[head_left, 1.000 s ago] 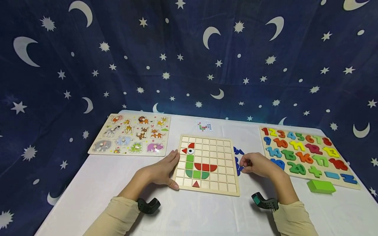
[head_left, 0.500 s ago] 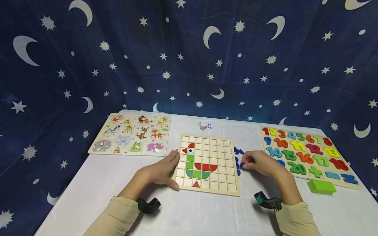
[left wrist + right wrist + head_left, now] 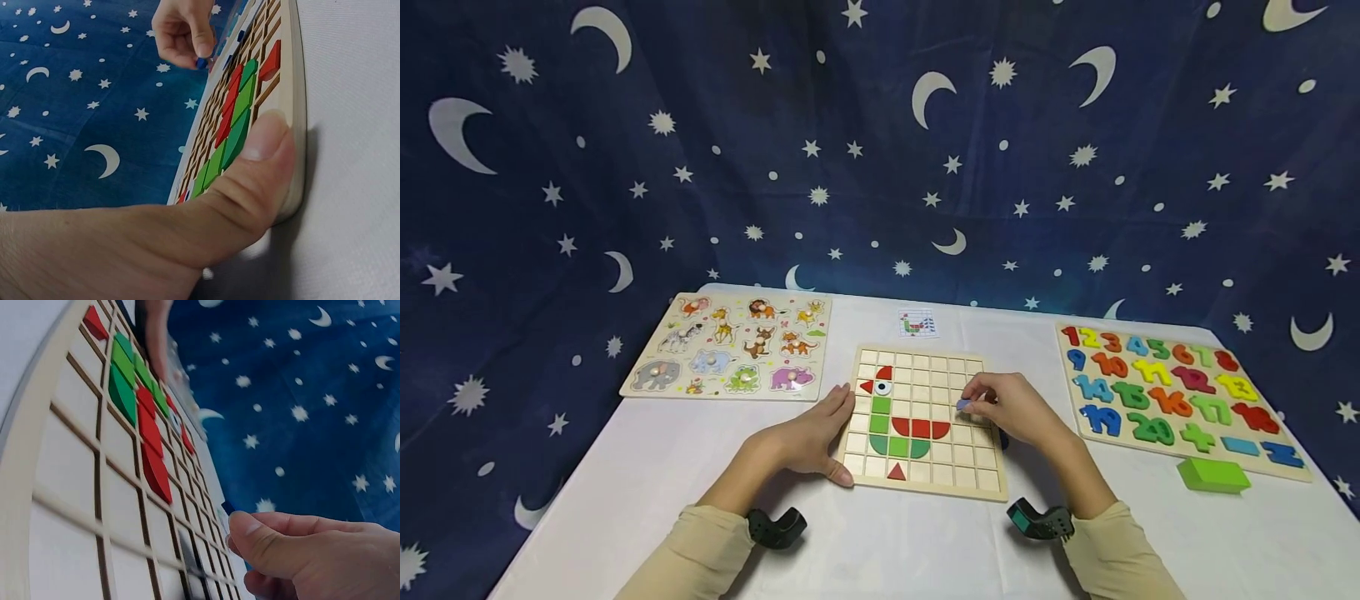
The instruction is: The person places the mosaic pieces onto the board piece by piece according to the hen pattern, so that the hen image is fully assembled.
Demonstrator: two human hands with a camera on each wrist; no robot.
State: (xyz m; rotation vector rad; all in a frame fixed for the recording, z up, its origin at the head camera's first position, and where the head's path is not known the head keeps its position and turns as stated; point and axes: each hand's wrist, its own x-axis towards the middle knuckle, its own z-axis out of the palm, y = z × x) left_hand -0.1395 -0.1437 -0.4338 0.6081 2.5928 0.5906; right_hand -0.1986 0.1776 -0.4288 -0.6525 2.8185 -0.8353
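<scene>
The head view faces forward and down over the white-covered table (image 3: pixel 917 550), while the wrist views, close and tilted sideways, share the gridded wooden board (image 3: pixel 966 477) from opposite sides.

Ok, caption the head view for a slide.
Left hand touching a grid board, right hand pinching a blue piece over it.

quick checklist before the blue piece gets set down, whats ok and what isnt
1. Blue piece held: ok, pinched in the right hand.
2. Board steadied: ok, the left hand rests at its left edge.
3. Blue piece lined up with the grid: cannot tell, the right hand hides part of it.
4. Picture card uncovered: ok, it lies beyond the board.
5. Other blue pieces plain to see from the head view: not ok, mostly hidden by the right hand.
</scene>
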